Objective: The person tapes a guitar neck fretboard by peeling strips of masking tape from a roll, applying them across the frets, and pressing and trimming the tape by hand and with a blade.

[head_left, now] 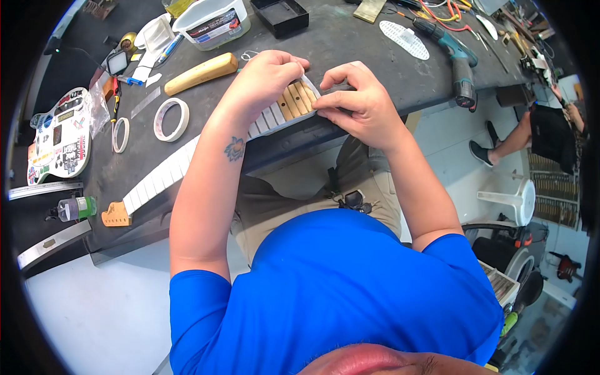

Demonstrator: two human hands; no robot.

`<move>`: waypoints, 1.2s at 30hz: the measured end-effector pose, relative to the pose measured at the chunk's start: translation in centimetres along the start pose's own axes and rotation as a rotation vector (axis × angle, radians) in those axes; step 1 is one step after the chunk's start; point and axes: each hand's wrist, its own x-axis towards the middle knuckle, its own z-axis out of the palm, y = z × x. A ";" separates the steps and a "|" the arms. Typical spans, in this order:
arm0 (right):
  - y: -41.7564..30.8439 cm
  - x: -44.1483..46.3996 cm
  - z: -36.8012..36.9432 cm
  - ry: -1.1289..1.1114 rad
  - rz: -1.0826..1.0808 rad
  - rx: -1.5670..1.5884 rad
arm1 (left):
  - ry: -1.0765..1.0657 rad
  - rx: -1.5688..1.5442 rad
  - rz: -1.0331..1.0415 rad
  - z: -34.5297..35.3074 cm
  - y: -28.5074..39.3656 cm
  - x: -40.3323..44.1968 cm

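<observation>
A guitar neck (pixel 164 169) lies diagonally along the bench's near edge, its wooden headstock (pixel 117 214) at the lower left. Whitish tape covers most of its fretboard, while bare wood with dark dots shows at the far end. My left hand (pixel 270 80) is closed over that end, fingers curled and partly hidden. A pale strip of masking tape (pixel 310 85) runs from its fingertips around the end of the neck. At the corner, my right hand (pixel 359 103) pinches the strip's other side with thumb and fingers. Two tape rolls, a larger one (pixel 171 119) and a thinner one (pixel 121 135), lie left of my left forearm.
A wooden handle (pixel 201 73), a plastic tub (pixel 212 26) and a black tray (pixel 279 17) sit beyond my hands. A cordless drill (pixel 461 74) lies to the right. A stickered white guitar body (pixel 59 135) is at left. Another person's leg (pixel 512 139) shows at right.
</observation>
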 end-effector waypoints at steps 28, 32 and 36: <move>-0.2 0.3 0.3 0.052 -0.062 -0.030 | 0.068 0.218 0.021 0.4 0.5 0.0; 0.1 0.1 0.3 0.027 -0.065 -0.010 | 0.068 0.221 0.020 0.3 0.5 0.1; 0.0 0.3 0.3 0.032 -0.077 -0.023 | 0.074 0.227 0.013 0.4 0.7 -0.1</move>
